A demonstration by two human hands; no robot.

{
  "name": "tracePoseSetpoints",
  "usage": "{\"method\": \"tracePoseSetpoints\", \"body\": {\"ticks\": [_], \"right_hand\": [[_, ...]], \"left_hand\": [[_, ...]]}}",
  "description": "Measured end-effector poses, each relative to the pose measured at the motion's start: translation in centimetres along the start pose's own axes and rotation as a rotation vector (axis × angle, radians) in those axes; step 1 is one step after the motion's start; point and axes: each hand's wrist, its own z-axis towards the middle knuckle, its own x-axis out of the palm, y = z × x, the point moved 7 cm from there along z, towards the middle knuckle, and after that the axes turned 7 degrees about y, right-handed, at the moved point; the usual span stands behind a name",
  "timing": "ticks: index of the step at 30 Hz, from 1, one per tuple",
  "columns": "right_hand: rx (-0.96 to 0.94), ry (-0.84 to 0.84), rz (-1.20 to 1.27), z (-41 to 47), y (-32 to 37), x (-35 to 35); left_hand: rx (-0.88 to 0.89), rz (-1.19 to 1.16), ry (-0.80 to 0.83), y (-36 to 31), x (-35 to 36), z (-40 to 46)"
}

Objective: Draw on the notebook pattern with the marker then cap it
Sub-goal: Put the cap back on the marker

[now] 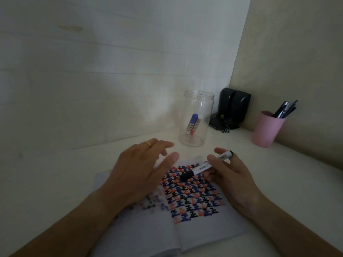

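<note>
Right hand [224, 175] pinches the marker [206, 166] mid-barrel above the notebook [194, 197] pattern. Long axis runs diagonally; black capped end points down-left, toward the left hand [141, 169], hovering with fingers spread, holding nothing.

Matt paper notebook [194, 197]; clear, seemingly plastic jar [196, 117].

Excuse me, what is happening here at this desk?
A person sits over an open notebook whose right page carries a pattern of black, blue and orange marks. The right hand holds a black marker across the top of the pattern, with its black cap end pointing left; the cap appears to be on. The left hand hovers open above the left page. Behind stands a clear jar with two more markers.
</note>
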Motion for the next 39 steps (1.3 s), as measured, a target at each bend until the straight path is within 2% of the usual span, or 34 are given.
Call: {"method": "tracePoseSetpoints", "body": {"ticks": [1,2,6,9,13,16,19,24,27,39], "right_hand": [[-0.065,-0.039,-0.076,-0.1,3.0,-0.6],[-0.038,-0.047,-0.094,0.0,2.3,-0.9],[0.089,-0.034,-0.256,0.8,-0.3,0.4],[-0.126,-0.071,-0.362,3.3,4.6,1.4],[-0.566,-0.315,-0.542,6.2,14.0,1.8],[-0.682,-0.399,-0.616,8.1,16.4,2.3],[-0.627,-0.37,-0.805,11.2,15.5,2.8],[-0.476,-0.199,-1.167,14.8,11.9,4.7],[-0.432,-0.136,-1.233,15.4,10.4,5.4],[-0.385,-0.082,-1.326,15.2,9.9,5.4]], "left_hand": [[0.002,0.011,-0.078,-0.8,-2.5,0.6],[-0.012,0.039,-0.089,-0.6,-2.5,0.6],[-0.077,0.166,-0.02,1.2,-0.1,0.0],[-0.173,0.239,-0.025,2.9,-0.6,-0.4],[-0.209,0.271,0.008,3.9,0.1,-0.4],[-0.214,0.276,0.026,4.0,0.8,-1.0],[-0.199,0.284,0.049,3.9,1.3,-1.3],[-0.187,0.279,0.049,4.1,1.7,-1.3],[-0.181,0.284,0.045,4.1,1.7,-1.3],[-0.191,0.286,0.044,4.3,1.8,-1.3]]}}
